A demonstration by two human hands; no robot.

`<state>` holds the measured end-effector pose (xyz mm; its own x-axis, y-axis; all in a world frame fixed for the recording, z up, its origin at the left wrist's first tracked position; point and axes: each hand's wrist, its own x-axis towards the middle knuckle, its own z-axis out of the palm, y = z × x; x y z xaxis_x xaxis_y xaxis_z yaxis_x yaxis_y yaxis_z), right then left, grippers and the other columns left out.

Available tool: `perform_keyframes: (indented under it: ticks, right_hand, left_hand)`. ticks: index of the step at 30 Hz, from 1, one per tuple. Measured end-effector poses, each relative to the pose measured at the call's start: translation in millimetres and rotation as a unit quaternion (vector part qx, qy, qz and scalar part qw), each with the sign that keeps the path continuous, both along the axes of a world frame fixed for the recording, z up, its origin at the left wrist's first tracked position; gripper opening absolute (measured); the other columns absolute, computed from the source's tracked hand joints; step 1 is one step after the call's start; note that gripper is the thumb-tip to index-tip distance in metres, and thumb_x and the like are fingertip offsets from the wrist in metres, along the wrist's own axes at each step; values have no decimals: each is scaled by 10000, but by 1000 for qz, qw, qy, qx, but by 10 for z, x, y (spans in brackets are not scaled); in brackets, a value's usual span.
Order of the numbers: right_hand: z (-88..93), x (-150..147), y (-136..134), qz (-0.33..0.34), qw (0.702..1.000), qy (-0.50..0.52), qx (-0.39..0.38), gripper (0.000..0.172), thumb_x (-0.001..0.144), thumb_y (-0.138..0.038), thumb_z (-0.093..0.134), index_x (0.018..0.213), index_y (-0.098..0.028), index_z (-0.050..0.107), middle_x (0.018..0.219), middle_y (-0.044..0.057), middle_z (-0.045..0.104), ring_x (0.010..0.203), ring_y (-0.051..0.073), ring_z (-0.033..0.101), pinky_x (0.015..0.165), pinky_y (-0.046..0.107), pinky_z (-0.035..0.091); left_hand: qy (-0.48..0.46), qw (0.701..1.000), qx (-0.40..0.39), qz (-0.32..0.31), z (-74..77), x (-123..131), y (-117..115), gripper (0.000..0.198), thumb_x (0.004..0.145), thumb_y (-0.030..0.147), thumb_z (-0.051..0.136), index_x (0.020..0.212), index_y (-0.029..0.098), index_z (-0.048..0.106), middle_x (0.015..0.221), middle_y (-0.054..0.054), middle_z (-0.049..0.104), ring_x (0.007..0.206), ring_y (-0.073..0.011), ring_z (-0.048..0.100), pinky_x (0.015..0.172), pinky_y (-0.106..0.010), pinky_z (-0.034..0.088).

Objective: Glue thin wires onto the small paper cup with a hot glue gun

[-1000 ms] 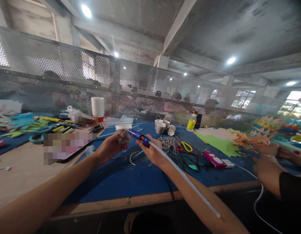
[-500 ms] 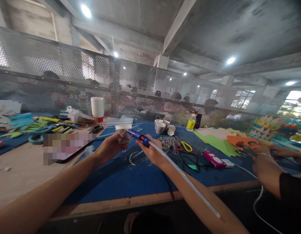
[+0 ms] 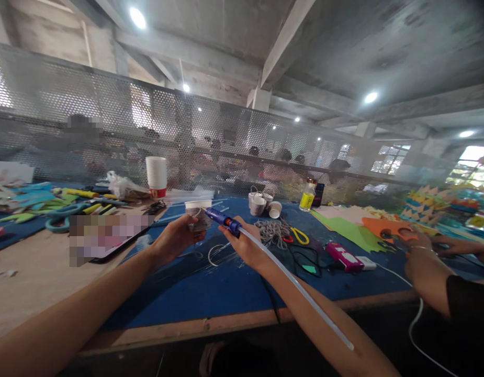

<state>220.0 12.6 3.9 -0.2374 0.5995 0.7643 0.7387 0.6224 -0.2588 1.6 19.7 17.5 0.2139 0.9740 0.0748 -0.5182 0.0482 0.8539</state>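
Observation:
My left hand (image 3: 174, 239) is closed around a small white paper cup (image 3: 198, 213) wrapped partly in grey string, held just above the blue mat (image 3: 234, 283). My right hand (image 3: 245, 246) grips a blue glue gun (image 3: 224, 220) whose nozzle touches the cup's side. A long translucent glue stick (image 3: 300, 290) runs back from the gun along my right forearm. A black cord drops from the gun over the table edge.
A coil of grey string (image 3: 271, 231), yellow scissors (image 3: 299, 235), several small cups (image 3: 261, 203), a yellow bottle (image 3: 308, 197) and a pink device (image 3: 344, 256) lie beyond. A cup stack (image 3: 156, 175) stands back left. Another person's hands (image 3: 426, 262) handle an orange cutout (image 3: 386, 228) at right.
My hands, cup and glue gun have stayed put. The other person's hands at right shifted slightly, and the orange cutout came into view over a second.

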Motion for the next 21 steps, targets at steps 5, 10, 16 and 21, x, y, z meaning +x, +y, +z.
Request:
perform_keyframes:
  ticks: [5,10,16,21]
  right_hand:
    - [16,-2,-19,7,1000,1,0,401,997,-579,501,915,-210,638,626,7,659,555,164,628,522,232,305]
    - [9,-6,-8,-5,1000,-8,12,405,998,-574,497,913,-205,638,621,10,653,543,161,618,520,234,296]
    - [-6,2,6,-12,1000,-11,21,407,998,-567,510,911,-192,642,632,7,658,548,149,613,533,232,304]
    - [-24,-1,33,-22,999,-16,40,414,997,-573,509,904,-191,642,615,3,642,528,142,595,529,234,292]
  left_hand:
    - [-6,1000,12,-11,-23,-13,20,252,780,152,640,1020,153,718,911,-85,730,717,-172,647,679,-297,568]
    - [-9,1000,15,-17,-39,-26,34,224,798,143,617,998,151,717,903,-90,730,713,-175,652,677,-299,573]
    - [-20,999,24,-24,-51,-38,63,242,782,126,626,1009,140,709,893,-92,729,700,-183,656,660,-310,576]
    - [-32,998,32,-31,-54,-49,78,280,789,140,636,1062,153,699,922,-90,738,712,-182,659,653,-306,574]
